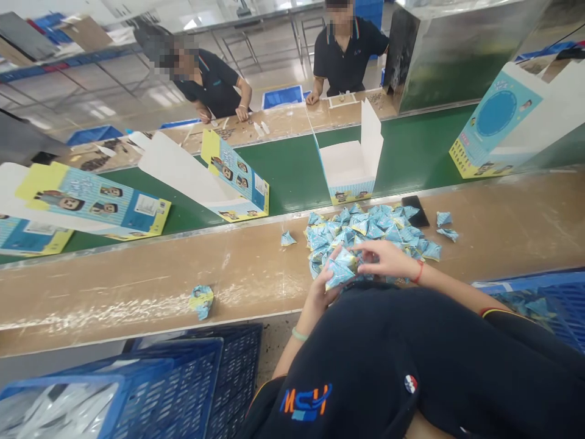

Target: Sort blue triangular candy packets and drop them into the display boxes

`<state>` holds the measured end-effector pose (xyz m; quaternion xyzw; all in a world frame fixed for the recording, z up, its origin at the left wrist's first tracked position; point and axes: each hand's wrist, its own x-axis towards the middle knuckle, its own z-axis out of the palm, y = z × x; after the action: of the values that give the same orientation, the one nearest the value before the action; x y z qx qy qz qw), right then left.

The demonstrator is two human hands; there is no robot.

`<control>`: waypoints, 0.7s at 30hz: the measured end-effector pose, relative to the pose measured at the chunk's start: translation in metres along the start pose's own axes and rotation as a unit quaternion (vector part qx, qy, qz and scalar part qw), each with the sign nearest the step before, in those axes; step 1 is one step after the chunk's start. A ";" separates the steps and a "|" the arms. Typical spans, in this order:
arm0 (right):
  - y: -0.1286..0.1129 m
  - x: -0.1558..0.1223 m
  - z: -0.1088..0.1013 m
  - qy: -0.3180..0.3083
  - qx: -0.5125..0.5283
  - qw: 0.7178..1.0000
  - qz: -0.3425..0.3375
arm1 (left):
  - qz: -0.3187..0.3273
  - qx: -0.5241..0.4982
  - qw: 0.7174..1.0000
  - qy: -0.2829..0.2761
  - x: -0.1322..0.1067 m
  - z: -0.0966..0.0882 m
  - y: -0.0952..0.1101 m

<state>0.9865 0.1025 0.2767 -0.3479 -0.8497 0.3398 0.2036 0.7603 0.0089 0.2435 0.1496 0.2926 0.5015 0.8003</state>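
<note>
Packet bundle [340, 272] within the clamped left grip [322, 291]; right grip [388, 259] just beside it (closure unclear).

Green conveyor belt [292, 174], wooden bench [137, 286].

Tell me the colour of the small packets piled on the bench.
Light blue packets, printed; the head view shows them best.

Five boxes [351, 164] are counted on the belt [292, 171] — two people [347, 55] behind it. One phone [415, 210] is seen; the packets [365, 228] cannot be counted.
</note>
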 end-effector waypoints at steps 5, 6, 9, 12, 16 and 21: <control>0.005 -0.011 0.005 -0.006 0.059 0.998 -0.012 | -0.010 -0.032 0.998 -0.053 -0.009 0.033 -0.009; 0.008 -0.013 0.004 0.004 0.056 0.998 -0.015 | -0.008 -0.035 0.997 -0.062 -0.006 0.034 -0.013; 0.013 -0.020 -0.008 0.040 -0.012 0.999 -0.005 | -0.005 -0.038 0.997 -0.066 0.009 0.026 -0.027; 0.010 -0.028 -0.032 0.197 -0.083 0.977 0.013 | 0.021 -0.049 0.997 -0.062 0.027 0.014 -0.035; 0.002 -0.037 -0.075 0.383 -0.136 0.914 0.011 | 0.066 -0.051 0.996 -0.027 0.038 0.006 -0.035; 0.006 -0.047 -0.102 0.386 -0.187 0.902 -0.052 | 0.096 -0.059 0.994 0.009 0.044 0.015 -0.037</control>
<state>1.0804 0.1159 0.3368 -0.4384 -0.7698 0.0025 0.4640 0.8107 0.0323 0.2214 0.1250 0.2543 0.5940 0.7529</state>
